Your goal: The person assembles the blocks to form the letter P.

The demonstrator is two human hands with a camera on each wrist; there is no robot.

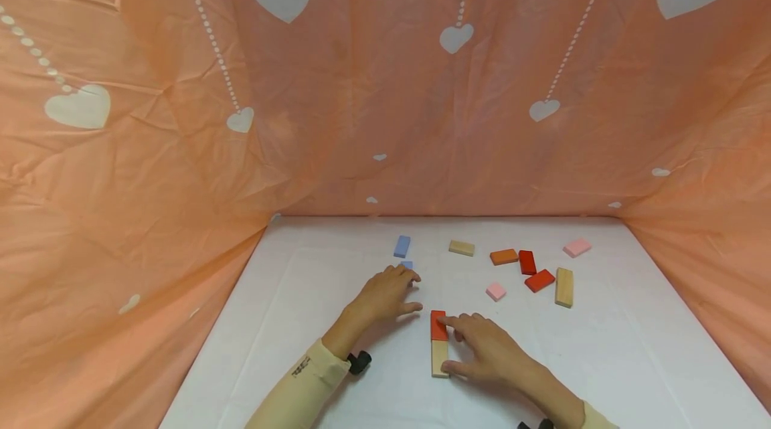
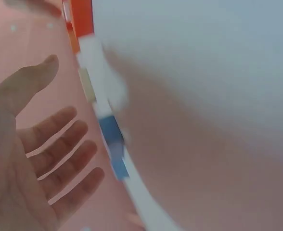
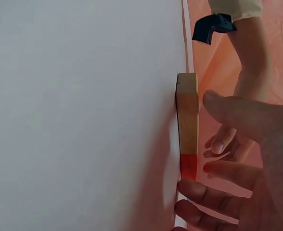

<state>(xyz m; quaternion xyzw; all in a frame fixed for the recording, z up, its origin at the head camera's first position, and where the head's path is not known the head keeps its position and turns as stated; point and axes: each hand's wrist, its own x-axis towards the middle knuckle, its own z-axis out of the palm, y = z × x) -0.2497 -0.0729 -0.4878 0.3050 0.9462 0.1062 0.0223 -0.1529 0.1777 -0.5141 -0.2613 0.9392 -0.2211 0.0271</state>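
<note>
A red block (image 1: pixel 438 326) and a plain wooden block (image 1: pixel 440 359) lie end to end in a line on the white table. My right hand (image 1: pixel 490 352) rests beside them, its index fingertip on the red block and its thumb at the wooden block's near end. In the right wrist view, the wooden block (image 3: pixel 187 120) lies flat in front of that thumb. My left hand (image 1: pixel 382 298) hovers with fingers spread, nearest to a blue block (image 1: pixel 407 265) that it partly hides. In the left wrist view, the left hand (image 2: pixel 40 149) holds nothing.
Another blue block (image 1: pixel 402 246) lies farther back. Toward the right are a wooden block (image 1: pixel 462 247), an orange block (image 1: pixel 504 256), red blocks (image 1: pixel 539 280), a long wooden block (image 1: pixel 564 287) and pink blocks (image 1: pixel 577 247). An orange cloth (image 1: pixel 421 114) with white hearts surrounds the table.
</note>
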